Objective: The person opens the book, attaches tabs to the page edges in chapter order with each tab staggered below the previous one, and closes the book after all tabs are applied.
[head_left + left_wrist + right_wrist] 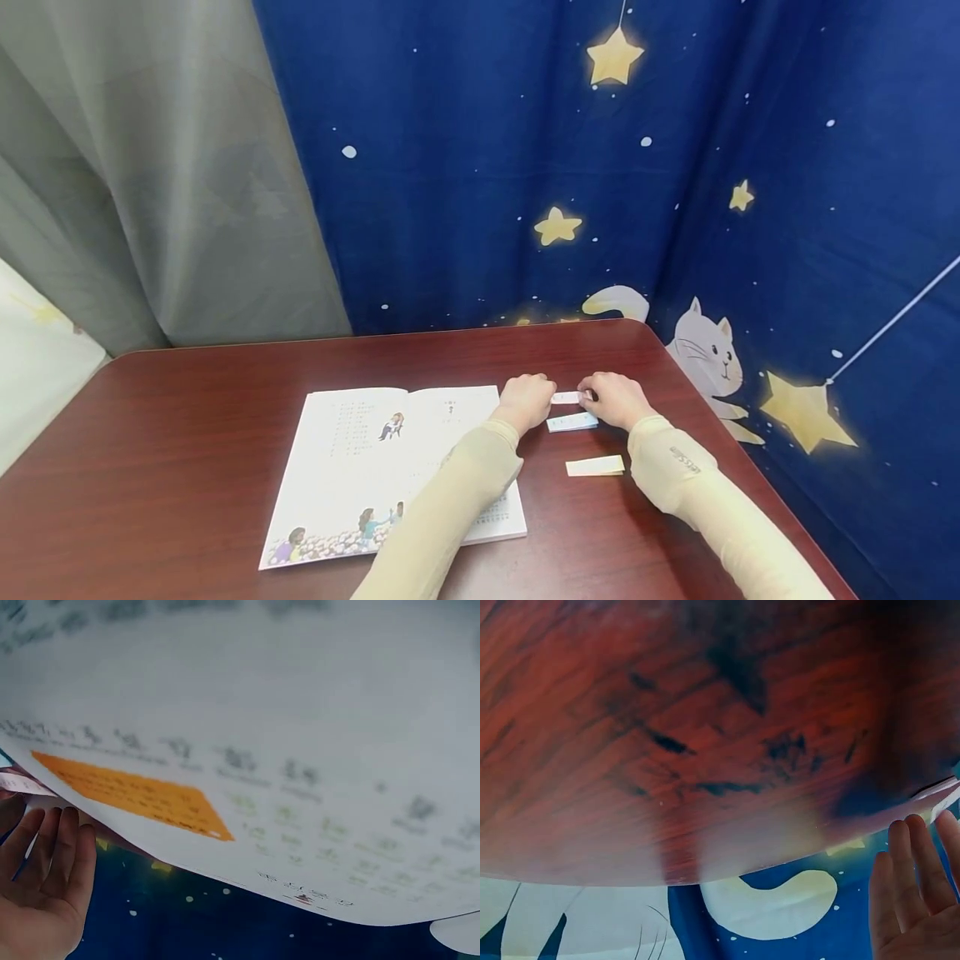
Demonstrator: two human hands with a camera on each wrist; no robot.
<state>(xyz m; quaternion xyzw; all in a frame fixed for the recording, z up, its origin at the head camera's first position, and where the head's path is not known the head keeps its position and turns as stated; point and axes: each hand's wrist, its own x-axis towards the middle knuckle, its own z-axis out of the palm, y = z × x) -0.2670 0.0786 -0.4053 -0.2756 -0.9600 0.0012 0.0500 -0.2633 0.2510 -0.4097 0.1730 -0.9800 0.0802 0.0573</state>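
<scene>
Both hands are at the table's far right, at opposite ends of a pale paper strip (566, 398). My left hand (527, 398) holds its left end; in the left wrist view the fingers (51, 851) are bent near a pinkish strip (24, 784). My right hand (617, 400) pinches the right end, with its thumb partly hidden. A light blue strip (572, 422) lies just below, close to the right fingers. Nearer me is a pale yellow strip (595, 466), which looks folded or stacked. The right wrist view shows the right fingers (919, 862) near the strip's edge.
An open book (352, 475) with text and small drawings lies left of the hands, partly under the left forearm. Its page shows an orange box (135, 796). The reddish-brown table (172, 467) ends at a blue starry curtain (465, 167) and a grey curtain (187, 192).
</scene>
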